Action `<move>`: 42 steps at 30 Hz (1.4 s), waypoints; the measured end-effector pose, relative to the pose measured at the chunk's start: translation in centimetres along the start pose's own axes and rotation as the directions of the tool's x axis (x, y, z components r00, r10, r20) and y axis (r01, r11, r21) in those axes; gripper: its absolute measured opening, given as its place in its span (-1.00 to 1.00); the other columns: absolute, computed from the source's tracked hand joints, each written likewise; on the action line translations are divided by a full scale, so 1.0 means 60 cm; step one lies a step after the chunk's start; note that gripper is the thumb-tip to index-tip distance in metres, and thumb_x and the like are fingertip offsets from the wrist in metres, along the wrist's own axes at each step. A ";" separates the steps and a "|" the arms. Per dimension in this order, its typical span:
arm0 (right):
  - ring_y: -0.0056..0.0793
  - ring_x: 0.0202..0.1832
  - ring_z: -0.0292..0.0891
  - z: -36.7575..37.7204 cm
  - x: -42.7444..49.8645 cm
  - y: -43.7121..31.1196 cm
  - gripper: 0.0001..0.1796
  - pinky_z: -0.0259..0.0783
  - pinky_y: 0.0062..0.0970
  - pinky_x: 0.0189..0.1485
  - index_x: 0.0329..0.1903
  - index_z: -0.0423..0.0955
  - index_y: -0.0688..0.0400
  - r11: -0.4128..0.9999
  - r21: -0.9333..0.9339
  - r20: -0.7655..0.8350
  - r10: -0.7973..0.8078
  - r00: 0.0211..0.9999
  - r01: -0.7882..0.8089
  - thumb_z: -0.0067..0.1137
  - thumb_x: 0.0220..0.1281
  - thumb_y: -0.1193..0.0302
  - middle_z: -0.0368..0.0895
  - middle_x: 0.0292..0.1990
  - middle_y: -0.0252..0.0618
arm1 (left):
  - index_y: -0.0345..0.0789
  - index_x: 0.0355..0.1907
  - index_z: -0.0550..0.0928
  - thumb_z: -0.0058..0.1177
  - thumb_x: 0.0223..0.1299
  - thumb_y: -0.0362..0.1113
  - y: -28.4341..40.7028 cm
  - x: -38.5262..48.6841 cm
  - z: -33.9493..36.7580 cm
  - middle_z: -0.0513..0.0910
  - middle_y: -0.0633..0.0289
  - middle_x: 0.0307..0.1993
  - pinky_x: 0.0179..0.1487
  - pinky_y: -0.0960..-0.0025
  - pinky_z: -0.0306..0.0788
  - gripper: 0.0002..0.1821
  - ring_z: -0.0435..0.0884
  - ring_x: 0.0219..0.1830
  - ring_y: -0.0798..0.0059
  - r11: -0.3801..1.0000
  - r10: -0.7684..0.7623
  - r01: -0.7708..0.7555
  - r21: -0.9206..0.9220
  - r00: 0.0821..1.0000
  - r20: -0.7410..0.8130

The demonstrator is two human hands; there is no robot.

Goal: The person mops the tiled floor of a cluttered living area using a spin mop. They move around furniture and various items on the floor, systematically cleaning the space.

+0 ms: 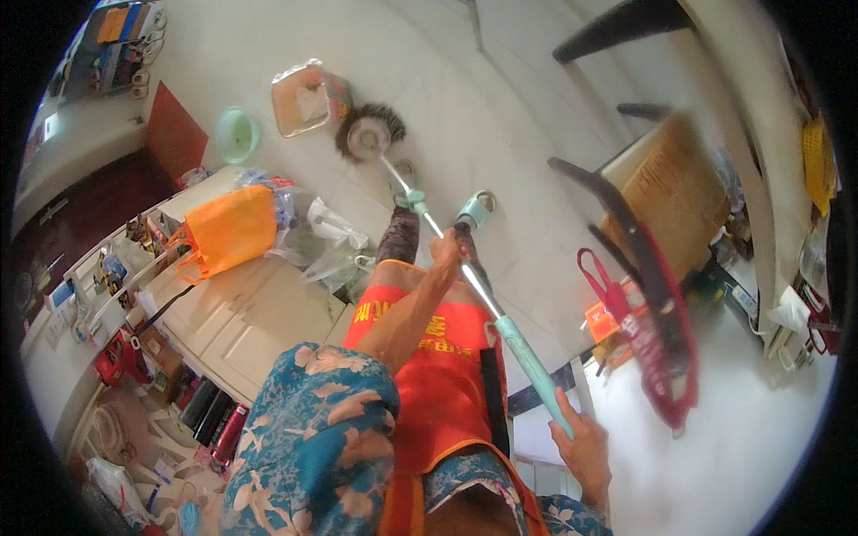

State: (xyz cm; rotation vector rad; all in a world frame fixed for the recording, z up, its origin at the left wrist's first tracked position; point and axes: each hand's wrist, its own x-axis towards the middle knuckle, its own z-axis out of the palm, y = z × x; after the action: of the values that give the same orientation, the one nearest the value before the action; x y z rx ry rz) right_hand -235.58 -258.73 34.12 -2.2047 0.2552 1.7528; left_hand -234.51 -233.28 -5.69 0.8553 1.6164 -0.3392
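A spin mop's metal pole [477, 285] runs slantwise before me, with a mint-green collar and a long mint-green grip [529, 368]. My left hand [448, 249] is closed round the pole at its middle. Lower down at the right, my right hand [582, 439] holds the end of the grip. At the pole's far end is the round, dark fringed mop head [371, 132], blurred, over the pale tiled floor [469, 120] in front of my feet. Beside it stands a rectangular container [295, 104] with a shiny, plastic-like rim, and left of that a light-green basin [238, 136].
On the left stands a cream cabinet [234, 328] with an orange bag [231, 228] on top; plastic bags [332, 228] lie beside it. To the right are a dark-armed chair [660, 295] with a red strap bag [647, 355] and a cardboard box [677, 181].
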 end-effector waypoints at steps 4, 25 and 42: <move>-0.04 -0.37 0.49 -0.011 -0.028 -0.037 -0.33 0.42 -0.16 -0.20 0.37 0.33 -0.04 0.971 -0.239 -0.118 -0.055 0.991 0.026 0.24 0.16 0.42 0.49 -0.43 -0.01 | -0.30 -0.42 0.40 -0.02 0.26 -0.26 -0.047 0.035 -0.046 0.36 0.23 -0.68 -0.68 0.27 0.38 -0.81 0.39 -0.72 0.36 0.986 -0.119 0.117 0.121 0.993 0.011; 0.01 -0.11 0.62 0.098 -0.001 -0.305 -0.31 0.48 -0.32 -0.08 0.42 0.20 0.17 0.987 0.155 -0.127 -0.017 0.992 0.037 0.18 0.23 0.46 0.61 -0.11 0.25 | -0.37 -0.66 0.40 -0.01 0.16 -0.32 0.215 0.060 -0.061 0.42 0.15 -0.78 -0.76 0.23 0.30 -0.71 0.45 -0.81 0.35 0.974 0.194 -0.217 0.070 0.950 0.243; -0.03 -0.17 0.66 0.226 -0.046 -0.239 -0.34 0.52 -0.29 -0.13 0.35 0.30 0.21 0.987 0.065 -0.331 -0.117 0.936 0.146 0.24 0.18 0.45 0.64 -0.14 0.18 | -0.36 -0.51 0.38 -0.04 0.14 -0.35 0.215 0.005 -0.127 0.45 0.14 -0.73 -0.71 0.22 0.32 -0.83 0.49 -0.76 0.32 0.990 0.107 -0.136 0.033 0.888 0.447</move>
State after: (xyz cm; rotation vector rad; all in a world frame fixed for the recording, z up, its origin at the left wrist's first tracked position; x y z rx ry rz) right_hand -243.91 -240.75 35.93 -2.3788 0.2465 1.2765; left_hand -231.16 -219.43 -1.09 0.8502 1.1253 -0.4628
